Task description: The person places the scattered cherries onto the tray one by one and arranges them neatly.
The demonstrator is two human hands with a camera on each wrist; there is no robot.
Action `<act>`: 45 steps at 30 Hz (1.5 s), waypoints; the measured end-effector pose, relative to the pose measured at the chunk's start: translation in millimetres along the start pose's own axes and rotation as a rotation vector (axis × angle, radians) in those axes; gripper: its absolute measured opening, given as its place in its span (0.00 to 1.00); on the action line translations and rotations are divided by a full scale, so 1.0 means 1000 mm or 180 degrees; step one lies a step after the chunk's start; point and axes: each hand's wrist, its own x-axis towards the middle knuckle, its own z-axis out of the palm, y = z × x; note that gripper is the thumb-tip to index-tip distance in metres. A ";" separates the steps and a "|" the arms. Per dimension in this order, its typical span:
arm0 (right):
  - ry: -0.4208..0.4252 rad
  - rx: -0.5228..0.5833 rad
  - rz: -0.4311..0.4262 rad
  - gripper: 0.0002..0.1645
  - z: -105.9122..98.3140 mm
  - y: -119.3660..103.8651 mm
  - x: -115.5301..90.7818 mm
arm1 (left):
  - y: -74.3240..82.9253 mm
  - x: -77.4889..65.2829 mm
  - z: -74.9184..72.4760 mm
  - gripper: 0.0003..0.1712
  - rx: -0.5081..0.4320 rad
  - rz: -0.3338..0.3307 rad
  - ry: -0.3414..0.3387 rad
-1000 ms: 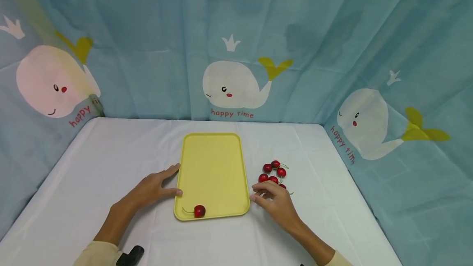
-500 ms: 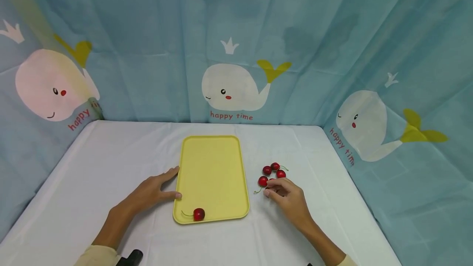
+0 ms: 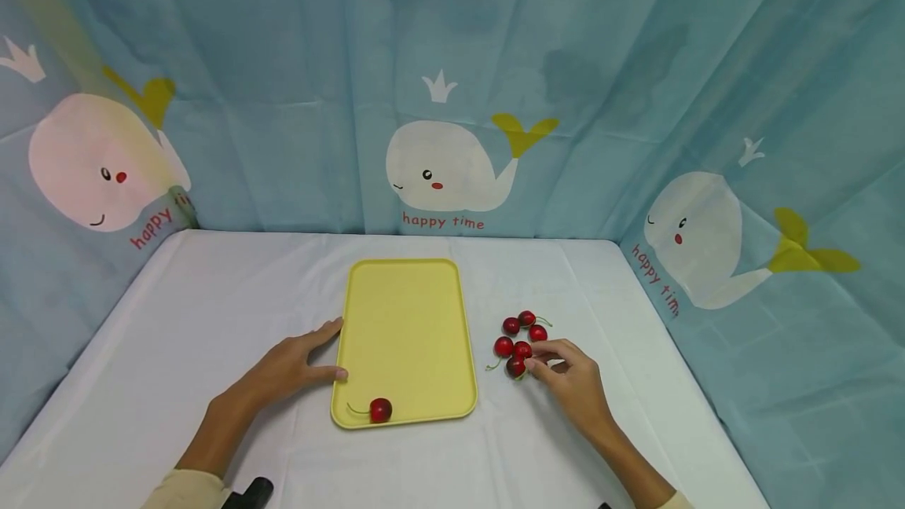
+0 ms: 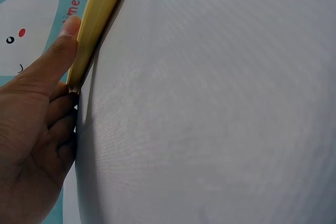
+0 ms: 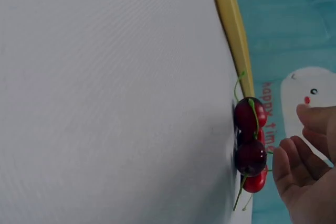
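My left hand (image 3: 286, 366) lies against the left side of a yellow tray (image 3: 406, 320), its thumb on the rim and its index finger along the edge. In the left wrist view that thumb (image 4: 63, 45) rests on the tray's side. One red cherry (image 3: 380, 410) with its stem pointing left lies in the tray's near left corner. To the tray's right, my right hand (image 3: 571, 379) is beside a darker cherry (image 3: 515, 368) at the near side of a cluster. In the right wrist view, the right thumb and fingers stand apart with nothing between them, close to the cherries (image 5: 250, 157).
Several more cherries (image 3: 526, 318) with green stems lie in the cluster on the white cloth (image 3: 622, 415). A light blue curtain (image 3: 297, 100) printed with whales surrounds the table's back and sides. A black object (image 3: 249, 493) is at my left sleeve.
My right hand moves toward the cluster, then draws back to the right. A dark cherry now shows at the cluster's near side; the one at its right is gone. The left hand stays put.
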 end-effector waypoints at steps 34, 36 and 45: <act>-0.0458 -0.0779 0.0641 0.26 0.000 0.012 -0.004 | 0.001 -0.001 0.002 0.63 -0.0022 -0.0080 -0.0028; -0.0499 -0.0814 0.0668 0.27 0.001 0.013 -0.004 | 0.001 -0.001 0.002 0.63 -0.0016 -0.0073 -0.0030; -0.0546 -0.0893 0.0625 0.21 0.001 0.010 -0.006 | 0.000 0.000 0.002 0.63 0.0012 -0.0061 -0.0005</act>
